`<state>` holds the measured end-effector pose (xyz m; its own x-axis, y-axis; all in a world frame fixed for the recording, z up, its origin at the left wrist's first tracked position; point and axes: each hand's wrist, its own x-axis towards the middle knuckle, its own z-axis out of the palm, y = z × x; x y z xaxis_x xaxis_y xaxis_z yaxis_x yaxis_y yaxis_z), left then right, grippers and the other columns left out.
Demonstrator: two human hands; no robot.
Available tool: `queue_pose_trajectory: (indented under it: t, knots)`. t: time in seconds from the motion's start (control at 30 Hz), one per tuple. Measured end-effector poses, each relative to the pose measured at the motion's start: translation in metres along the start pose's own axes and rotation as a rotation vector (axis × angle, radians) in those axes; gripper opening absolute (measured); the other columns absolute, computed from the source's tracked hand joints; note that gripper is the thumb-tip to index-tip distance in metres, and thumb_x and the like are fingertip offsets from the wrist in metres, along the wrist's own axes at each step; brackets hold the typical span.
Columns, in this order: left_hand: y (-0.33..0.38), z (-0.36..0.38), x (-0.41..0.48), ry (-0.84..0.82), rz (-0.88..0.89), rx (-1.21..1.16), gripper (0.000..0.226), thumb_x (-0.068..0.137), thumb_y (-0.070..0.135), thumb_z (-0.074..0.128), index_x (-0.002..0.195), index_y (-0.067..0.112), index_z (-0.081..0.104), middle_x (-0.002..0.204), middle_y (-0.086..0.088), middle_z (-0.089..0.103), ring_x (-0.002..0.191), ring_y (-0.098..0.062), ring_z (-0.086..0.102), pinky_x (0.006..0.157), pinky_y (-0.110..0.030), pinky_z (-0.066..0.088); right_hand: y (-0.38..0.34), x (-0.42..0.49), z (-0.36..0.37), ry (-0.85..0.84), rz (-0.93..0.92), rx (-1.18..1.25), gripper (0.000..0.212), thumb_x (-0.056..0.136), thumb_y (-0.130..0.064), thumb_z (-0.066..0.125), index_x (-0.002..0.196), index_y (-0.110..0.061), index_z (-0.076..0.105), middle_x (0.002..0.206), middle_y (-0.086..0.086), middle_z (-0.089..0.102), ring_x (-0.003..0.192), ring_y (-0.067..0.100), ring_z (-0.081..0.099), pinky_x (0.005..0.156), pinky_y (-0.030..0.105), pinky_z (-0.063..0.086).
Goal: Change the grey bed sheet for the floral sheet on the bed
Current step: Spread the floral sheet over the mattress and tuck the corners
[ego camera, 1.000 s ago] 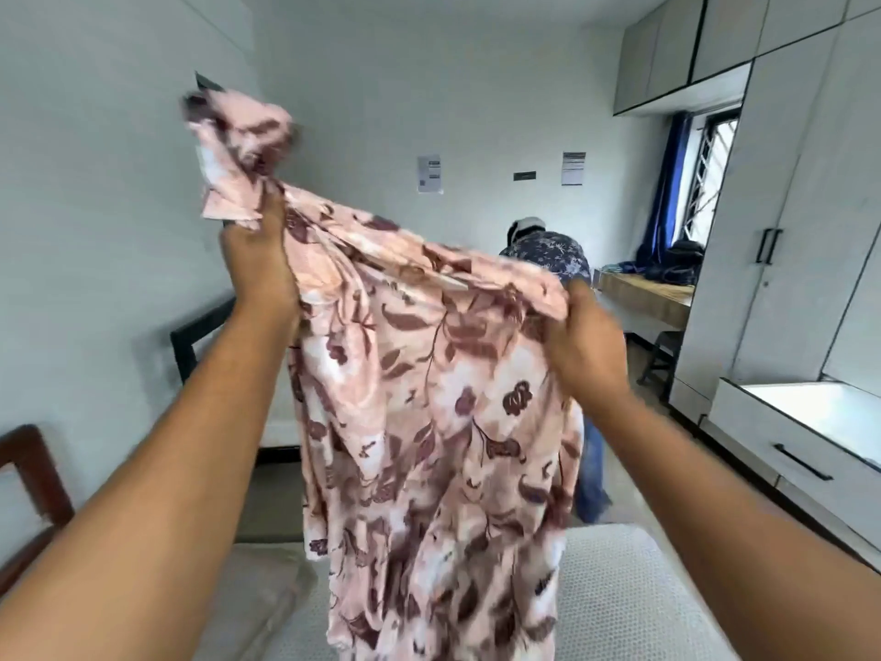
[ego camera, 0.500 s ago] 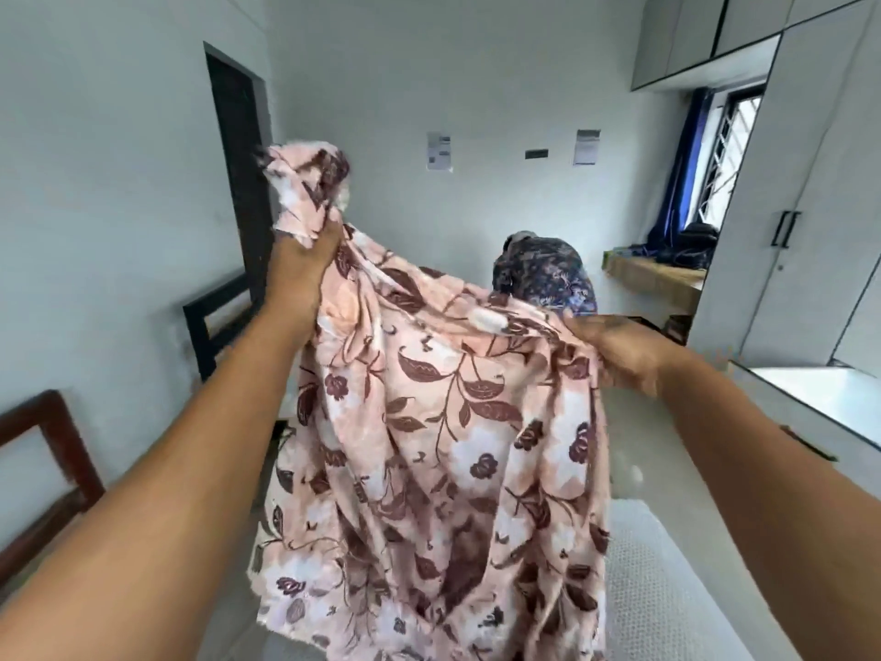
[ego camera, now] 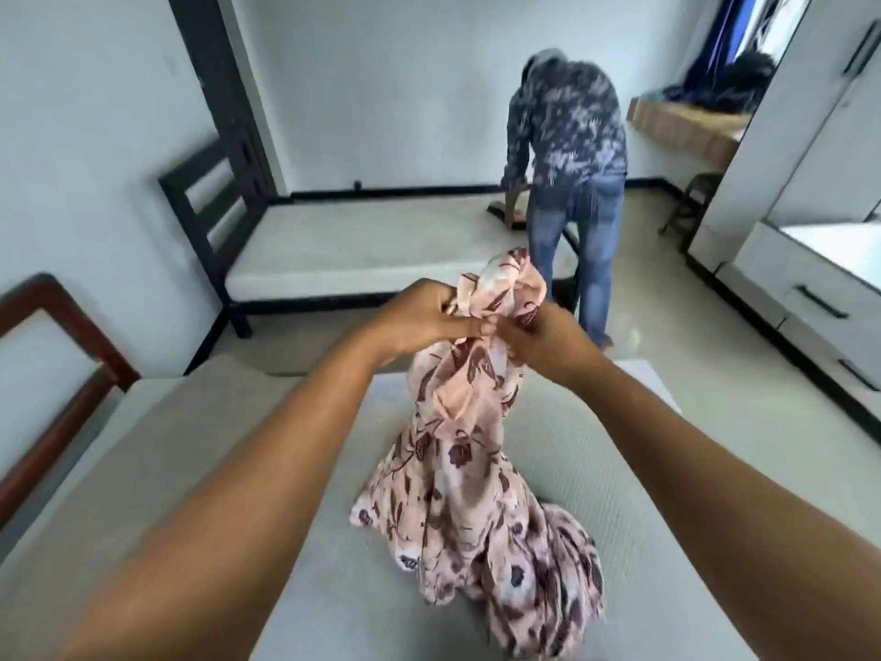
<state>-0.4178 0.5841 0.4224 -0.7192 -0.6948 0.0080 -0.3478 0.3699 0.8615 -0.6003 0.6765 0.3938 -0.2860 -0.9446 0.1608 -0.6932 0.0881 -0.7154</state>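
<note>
The pink floral sheet (ego camera: 469,460) hangs bunched from both my hands, and its lower folds pile on the bare pale mattress (ego camera: 600,465) in front of me. My left hand (ego camera: 422,319) grips the gathered top of the sheet. My right hand (ego camera: 543,338) pinches the same bunch right beside it, the two hands almost touching. A loose knot of fabric sticks up above my fingers. No grey sheet can be made out on this bed.
A brown wooden headboard (ego camera: 57,374) stands at my left. Across the floor is a second bed with a black frame (ego camera: 205,207) and bare mattress. A person (ego camera: 572,150) bends over at its far end. White wardrobes and drawers (ego camera: 810,288) line the right.
My hands came down from head height and moved together, so the spread sheet is now gathered into one bunch resting on the mattress. My view tilted downward.
</note>
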Motion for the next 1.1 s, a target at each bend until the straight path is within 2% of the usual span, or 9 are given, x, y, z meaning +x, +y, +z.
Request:
queue_pose_trajectory:
  t: [0.07,0.17,0.27,0.47,0.6,0.73,0.83,0.97,1.1]
  knots:
    - [-0.03,-0.002,-0.007,-0.005,-0.055,-0.023,0.064,0.066,0.046,0.09,0.094,-0.008,0.067,0.082,-0.007,0.062,0.077,-0.014,0.052,0.066,-0.026,0.043,0.013,-0.008,0.003,0.069,0.11,-0.018,0.033,0.101,-0.037,0.058,0.104,-0.007,0.07,0.098,0.016,0.074,0.094,0.035,0.07,0.076,0.036,0.05]
    - [-0.068,-0.007,-0.021,0.05,-0.156,0.046,0.031,0.067,0.02,0.092,0.086,0.004,0.073,0.079,-0.017,0.07,0.071,-0.016,0.053,0.063,-0.024,0.042,0.044,-0.016,0.004,0.239,0.285,-0.028,0.045,0.103,-0.043,0.052,0.106,-0.002,0.069,0.102,0.023,0.071,0.1,0.041,0.065,0.073,0.032,0.038]
    - [-0.091,-0.012,-0.032,0.254,-0.233,0.325,0.011,0.076,0.009,0.083,0.078,0.014,0.074,0.073,-0.003,0.067,0.063,-0.013,0.054,0.06,-0.023,0.036,0.074,-0.023,-0.001,0.317,0.404,0.044,0.052,0.101,-0.055,0.049,0.107,-0.008,0.07,0.104,0.019,0.072,0.1,0.039,0.066,0.079,0.037,0.048]
    - [-0.092,-0.002,-0.038,0.724,-0.003,0.3,0.015,0.093,0.003,0.057,0.103,0.011,0.064,0.107,-0.011,0.06,0.092,-0.02,0.057,0.081,-0.026,0.043,0.114,-0.038,-0.011,0.09,0.599,-0.12,0.052,0.097,-0.046,0.055,0.128,-0.004,0.058,0.124,0.022,0.064,0.114,0.04,0.06,0.096,0.042,0.048]
    - [-0.057,0.037,-0.032,0.578,0.055,0.147,0.006,0.096,0.013,0.052,0.099,0.017,0.054,0.083,-0.004,0.061,0.07,-0.018,0.054,0.067,-0.039,0.045,0.094,-0.057,0.001,-0.054,0.381,-0.111,0.08,0.091,-0.047,0.071,0.154,-0.014,0.033,0.137,0.014,0.056,0.119,0.032,0.062,0.1,0.041,0.048]
    - [-0.021,0.081,-0.021,0.313,0.103,0.032,0.006,0.087,0.022,0.063,0.089,0.026,0.058,0.076,0.008,0.062,0.067,-0.006,0.054,0.063,-0.032,0.045,0.064,-0.076,0.022,-0.281,-0.022,0.152,0.068,0.087,-0.038,0.079,0.144,-0.037,0.041,0.101,-0.011,0.072,0.068,0.006,0.07,0.061,0.02,0.054]
    - [-0.01,0.098,-0.019,0.185,0.078,0.123,0.021,0.079,0.023,0.078,0.094,0.024,0.063,0.083,0.012,0.067,0.073,-0.003,0.06,0.067,-0.027,0.047,0.064,-0.062,0.014,-0.123,-0.011,0.159,0.027,0.093,-0.011,0.061,0.113,-0.029,0.066,0.082,-0.007,0.073,0.069,0.012,0.068,0.063,0.027,0.055]
    - [-0.033,0.111,-0.022,0.09,-0.214,0.572,0.054,0.079,0.035,0.079,0.126,0.027,0.055,0.11,-0.001,0.07,0.095,-0.023,0.067,0.078,-0.035,0.053,0.073,-0.054,-0.013,0.04,-0.029,0.282,0.035,0.087,-0.002,0.049,0.103,-0.025,0.071,0.093,-0.01,0.074,0.09,0.008,0.068,0.083,0.029,0.055]
    - [-0.08,0.135,-0.036,0.107,-0.406,0.547,0.028,0.081,0.026,0.071,0.109,0.018,0.072,0.096,-0.006,0.069,0.095,-0.03,0.068,0.07,-0.029,0.046,0.079,-0.052,-0.035,0.215,-0.029,0.589,0.032,0.088,0.002,0.044,0.093,-0.022,0.064,0.083,-0.014,0.067,0.081,0.006,0.061,0.076,0.026,0.048]
